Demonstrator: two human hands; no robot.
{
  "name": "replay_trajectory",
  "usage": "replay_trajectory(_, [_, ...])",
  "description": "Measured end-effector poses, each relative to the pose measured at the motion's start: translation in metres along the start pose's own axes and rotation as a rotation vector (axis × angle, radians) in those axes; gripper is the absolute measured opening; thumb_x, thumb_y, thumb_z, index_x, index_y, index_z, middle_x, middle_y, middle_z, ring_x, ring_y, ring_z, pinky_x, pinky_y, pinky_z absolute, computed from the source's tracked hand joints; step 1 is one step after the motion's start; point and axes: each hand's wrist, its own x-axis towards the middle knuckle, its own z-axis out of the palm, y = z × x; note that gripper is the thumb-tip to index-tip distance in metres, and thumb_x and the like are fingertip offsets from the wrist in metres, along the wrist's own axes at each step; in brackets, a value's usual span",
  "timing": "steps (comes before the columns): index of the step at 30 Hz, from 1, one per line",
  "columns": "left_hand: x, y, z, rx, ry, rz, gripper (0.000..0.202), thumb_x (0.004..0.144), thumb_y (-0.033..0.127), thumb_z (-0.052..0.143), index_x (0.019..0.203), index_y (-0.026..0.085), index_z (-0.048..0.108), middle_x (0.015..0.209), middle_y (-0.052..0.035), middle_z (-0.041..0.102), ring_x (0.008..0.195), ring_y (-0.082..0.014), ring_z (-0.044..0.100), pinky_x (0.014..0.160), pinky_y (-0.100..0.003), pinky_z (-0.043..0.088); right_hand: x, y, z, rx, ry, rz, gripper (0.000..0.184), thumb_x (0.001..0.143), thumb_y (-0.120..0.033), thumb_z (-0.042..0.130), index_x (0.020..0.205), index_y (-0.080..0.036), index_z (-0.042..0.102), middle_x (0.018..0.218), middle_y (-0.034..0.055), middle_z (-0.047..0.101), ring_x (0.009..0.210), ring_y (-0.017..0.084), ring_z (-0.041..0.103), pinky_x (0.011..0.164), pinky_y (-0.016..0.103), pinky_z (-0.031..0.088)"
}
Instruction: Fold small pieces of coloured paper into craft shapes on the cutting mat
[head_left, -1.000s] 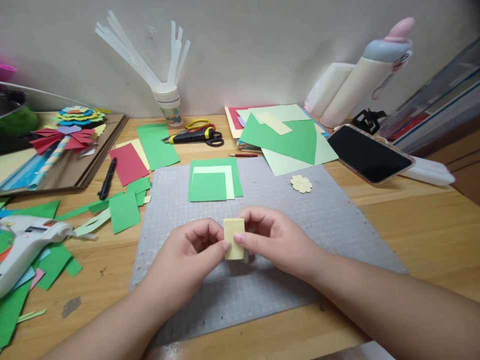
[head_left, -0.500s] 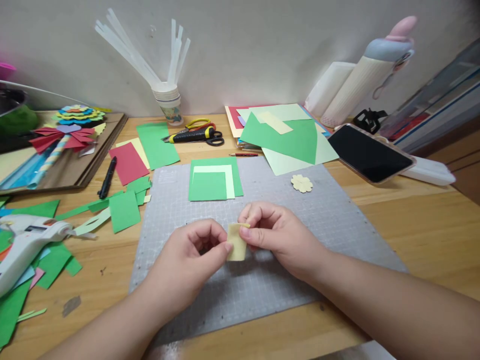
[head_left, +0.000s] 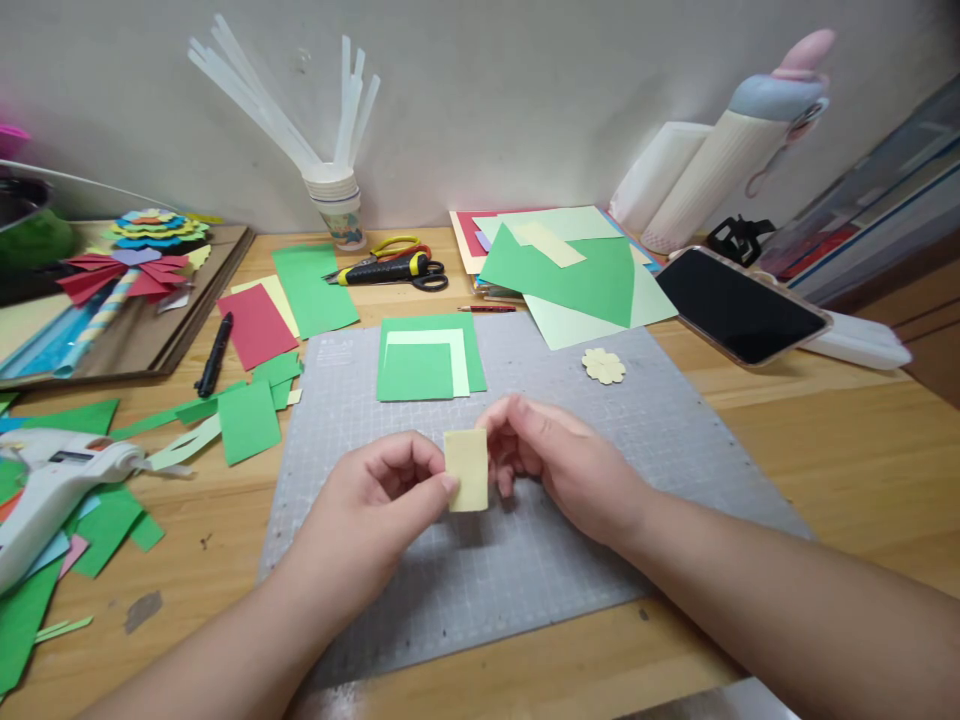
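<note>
My left hand (head_left: pixel 394 495) pinches a small pale yellow piece of paper (head_left: pixel 468 472) by its left edge, between thumb and fingers. The piece is held up above the grey cutting mat (head_left: pixel 540 570), its flat face towards me. My right hand (head_left: pixel 551 450) is close by the paper's right edge, thumb raised and fingers loosely bent and apart; whether a fingertip touches the paper behind is hidden. A pale yellow paper flower (head_left: pixel 603 366) lies at the mat's upper right. Stacked green and pale green paper squares (head_left: pixel 415 372) lie at its top edge.
A black-and-yellow tool and scissors (head_left: pixel 397 270) lie behind the mat, near paper cups (head_left: pixel 341 215) with white sticks. To the left are a glue gun (head_left: pixel 71 460), a black pen (head_left: pixel 215 355) and green scraps. A phone (head_left: pixel 742 305) and a bottle (head_left: pixel 739 160) are right.
The yellow paper's folded-over top right corner is now flat, and the piece sits slightly higher and further left. My right thumb has come off it and lifted; my left hand keeps its pinch.
</note>
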Motion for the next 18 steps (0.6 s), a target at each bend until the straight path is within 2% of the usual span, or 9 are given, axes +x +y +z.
replay_trajectory(4, [0.001,-0.001,0.0,0.005,0.027,0.015,0.018,0.072,0.026,0.065,0.062,0.018,0.053,0.057,0.0059,0.048,0.056,-0.0086,0.041,0.054,-0.019,0.033,-0.003,0.001,0.006,-0.14,-0.052,0.041,0.031,0.072,-0.043,0.072,0.072,-0.016,0.056,0.065,-0.0026,0.053,0.058,0.009,0.048,0.054,0.022,0.038])
replay_trajectory(12, [0.001,-0.006,-0.003,0.005,0.085,0.011,0.018,0.073,0.028,0.066,0.063,0.018,0.054,0.058,0.0064,0.047,0.058,-0.0088,0.041,0.055,-0.02,0.032,-0.005,0.001,0.004,-0.291,-0.091,0.092,0.036,0.081,-0.046,0.06,0.064,-0.018,0.046,0.054,-0.0045,0.047,0.052,0.009,0.043,0.05,0.023,0.033])
replay_trajectory(18, [0.004,-0.011,-0.006,-0.05,0.111,-0.005,0.016,0.074,0.026,0.066,0.065,0.019,0.055,0.057,0.0069,0.049,0.058,-0.0088,0.041,0.056,-0.02,0.032,-0.003,0.002,0.006,-0.217,-0.131,0.054,0.028,0.085,-0.04,0.055,0.072,-0.018,0.046,0.065,-0.0029,0.049,0.058,0.009,0.047,0.055,0.023,0.038])
